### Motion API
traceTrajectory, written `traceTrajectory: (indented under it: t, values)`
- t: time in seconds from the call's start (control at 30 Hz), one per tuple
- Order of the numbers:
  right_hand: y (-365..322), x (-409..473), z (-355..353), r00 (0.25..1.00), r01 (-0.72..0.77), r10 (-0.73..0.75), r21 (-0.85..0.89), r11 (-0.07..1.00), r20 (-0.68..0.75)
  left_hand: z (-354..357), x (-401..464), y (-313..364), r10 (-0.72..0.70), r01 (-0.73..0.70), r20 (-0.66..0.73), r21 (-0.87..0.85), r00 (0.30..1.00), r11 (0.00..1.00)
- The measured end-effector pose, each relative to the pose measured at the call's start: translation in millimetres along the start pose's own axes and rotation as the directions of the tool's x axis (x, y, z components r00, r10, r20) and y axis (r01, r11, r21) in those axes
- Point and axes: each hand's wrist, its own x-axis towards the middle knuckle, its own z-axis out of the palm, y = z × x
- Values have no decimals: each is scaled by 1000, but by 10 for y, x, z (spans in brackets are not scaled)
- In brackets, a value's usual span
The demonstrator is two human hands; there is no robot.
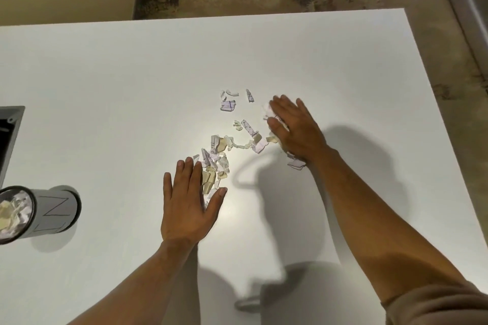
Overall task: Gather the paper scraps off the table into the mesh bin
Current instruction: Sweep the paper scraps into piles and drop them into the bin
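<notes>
Fingers [184, 171] lay flat and close together on both hands, palms down, bracketing the paper scraps [224, 150] mid-frame, likely to rake them together. Left hand [188, 206] lower, right hand [294, 129] upper right, on the table [105, 87]. At lower left, the mesh bin [39, 212] already held scraps.

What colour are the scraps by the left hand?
Mostly beige and white with purple lines, the paper scraps, in the head view.
</notes>
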Motion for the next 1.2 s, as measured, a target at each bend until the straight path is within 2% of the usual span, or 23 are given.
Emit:
traceTrajectory:
  t: [0.1, 0.17, 0.27, 0.33, 0.37, 0.43, 0.5, 0.57, 0.67, 0.73, 0.8, 0.83, 0.9, 0.93, 1.07, 1.13, 1.2]
  values:
    - [-153, -230, 43, 989, 142, -142, 15, 990, 48, -4, 5, 0, 2, -2, 6, 14, 1000, 1000]
    - [-228, -323, 76, 984, 166, -171, 89, 982, 53, -5, 3, -2, -1, 1, 5, 16, 1000, 1000]
    - [-348, -270, 94, 990, 62, -27, 252, 966, -142, -1, -5, -6, 0, 0, -3, 11, 1000, 1000]
    - [-408, -125, 121, 949, 19, 58, 241, 970, -309, 0, -4, -8, 2, -2, -2, 9, 1000, 1000]
    - [-438, -34, 139, 937, 5, 73, 223, 975, -342, 0, -2, -8, 3, -3, -2, 8, 1000, 1000]
    - [-496, 181, 175, 967, -51, 87, 153, 987, -238, 0, 4, -6, 3, -3, -1, 9, 1000, 1000]
    - [-559, 378, 221, 997, -78, 79, 45, 996, -24, 3, 4, -9, 5, -5, -3, 9, 1000, 1000]
    - [-621, 467, 279, 994, 1, 3, -32, 999, 106, 5, 8, -10, 9, -8, -5, 11, 1000, 1000]
    - [-652, 382, 318, 969, 159, -149, -40, 986, 197, 10, 4, -13, 13, -13, -9, 6, 1000, 1000]
    - [-656, 274, 327, 961, 170, -190, 111, 979, 202, 13, 6, -21, 14, -14, -14, 8, 1000, 1000]
    - [-682, 247, 293, 986, 104, -138, 309, 946, 93, 17, 9, -25, 14, -14, -16, 14, 1000, 1000]
    - [-710, 277, 275, 995, 79, -94, 354, 932, 25, 18, 9, -27, 15, -14, -17, 17, 1000, 1000]
    - [-767, 393, 247, 998, 66, -57, 272, 960, -40, 18, 6, -24, 15, -15, -15, 17, 1000, 1000]
    - [-794, 463, 251, 997, 72, -69, 185, 980, -19, 18, 4, -22, 14, -14, -16, 15, 1000, 1000]
    - [-906, 622, 368, 976, 126, -107, -92, 988, 187, 15, 6, -23, 12, -11, -14, 26, 1000, 1000]
    - [-946, 614, 430, 962, 174, -136, -146, 974, 235, 12, 9, -22, 14, -14, -9, 28, 1000, 1000]
    - [-990, 541, 440, 948, 210, -176, -108, 972, 264, 1, 6, -18, 17, -17, -3, 27, 1000, 999]
